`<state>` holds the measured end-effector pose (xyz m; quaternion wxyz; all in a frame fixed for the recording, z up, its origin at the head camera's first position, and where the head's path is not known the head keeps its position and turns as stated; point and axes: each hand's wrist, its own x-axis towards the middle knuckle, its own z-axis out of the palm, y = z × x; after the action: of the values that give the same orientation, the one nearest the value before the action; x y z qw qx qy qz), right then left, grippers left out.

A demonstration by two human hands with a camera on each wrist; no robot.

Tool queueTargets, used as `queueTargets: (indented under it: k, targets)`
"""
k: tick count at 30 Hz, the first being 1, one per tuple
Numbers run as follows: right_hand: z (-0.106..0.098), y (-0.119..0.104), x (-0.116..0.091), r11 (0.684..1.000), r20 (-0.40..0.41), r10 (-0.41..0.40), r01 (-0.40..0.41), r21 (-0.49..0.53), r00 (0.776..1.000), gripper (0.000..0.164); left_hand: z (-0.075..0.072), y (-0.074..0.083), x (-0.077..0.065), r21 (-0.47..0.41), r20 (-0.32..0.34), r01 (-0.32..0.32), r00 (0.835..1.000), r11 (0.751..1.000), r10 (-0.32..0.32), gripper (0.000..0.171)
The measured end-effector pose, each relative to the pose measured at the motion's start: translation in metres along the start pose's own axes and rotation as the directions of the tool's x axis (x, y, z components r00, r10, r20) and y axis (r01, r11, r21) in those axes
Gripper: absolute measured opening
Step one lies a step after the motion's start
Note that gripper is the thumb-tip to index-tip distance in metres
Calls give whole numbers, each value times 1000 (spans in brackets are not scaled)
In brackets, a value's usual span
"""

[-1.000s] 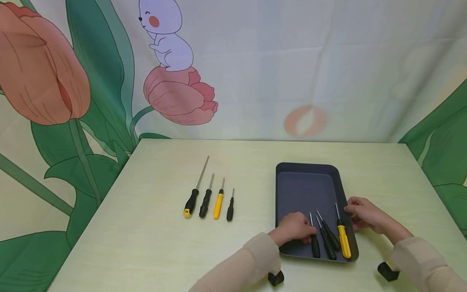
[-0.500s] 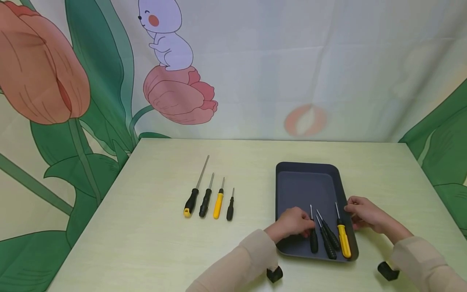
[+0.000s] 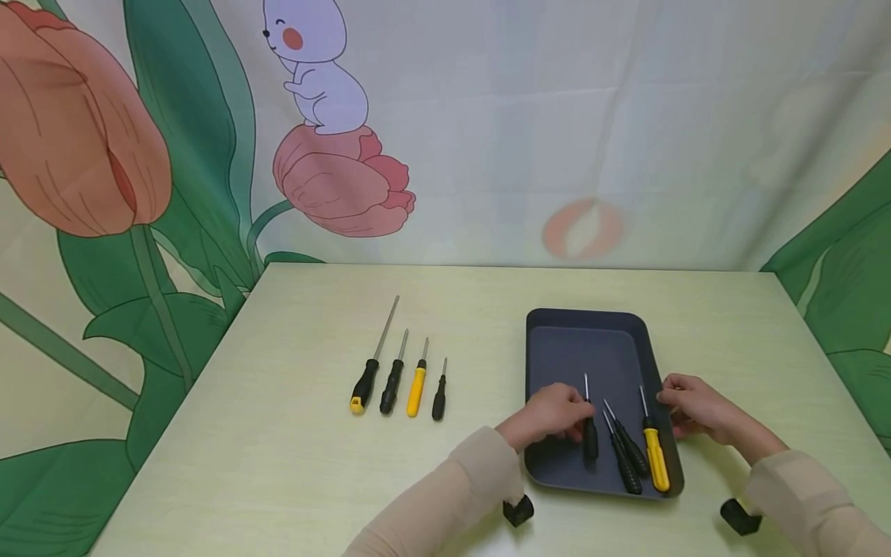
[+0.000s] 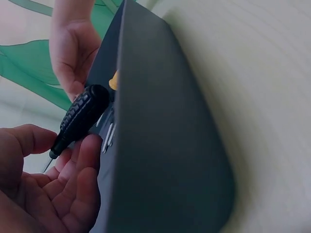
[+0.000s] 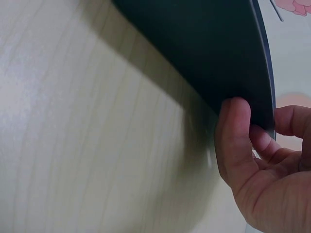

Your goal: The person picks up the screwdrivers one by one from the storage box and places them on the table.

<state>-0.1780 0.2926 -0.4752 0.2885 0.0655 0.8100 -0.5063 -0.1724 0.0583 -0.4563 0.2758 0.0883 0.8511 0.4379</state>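
My left hand [image 3: 553,411] pinches a black-handled screwdriver [image 3: 591,442] near the front of its handle, over the left part of the dark tray [image 3: 581,348]. In the left wrist view the ridged handle of this screwdriver [image 4: 80,114] slants up between thumb and fingers. My right hand [image 3: 699,406] grips the tray's right rim, with fingers against the outer wall in the right wrist view. Inside the tray lie two black screwdrivers [image 3: 623,458], close together, and a yellow-handled screwdriver [image 3: 656,460] along the right wall.
Left of the tray, several screwdrivers lie in a row on the pale table [image 3: 278,464]: a long black-and-yellow one [image 3: 365,387], a black one [image 3: 392,389], a yellow one [image 3: 417,392] and a small black one [image 3: 439,401]. A printed curtain [image 3: 487,155] hangs behind the table.
My left hand has moved up and slightly left with the black screwdriver, away from the other screwdrivers in the tray. My right hand has stayed on the rim.
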Motion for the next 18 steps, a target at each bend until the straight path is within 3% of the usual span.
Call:
queueTargets:
  k: [8,18]
  targets:
    - [-1,1,1,1000,-3,-1,1,7,1000,10,-8,0,2,-97,2,12,1000,995,-12,18]
    - [0,1,2,1000,-13,17,-17,2,1000,10,-22,-1,2,-118,-21,27,999,993,-29,16]
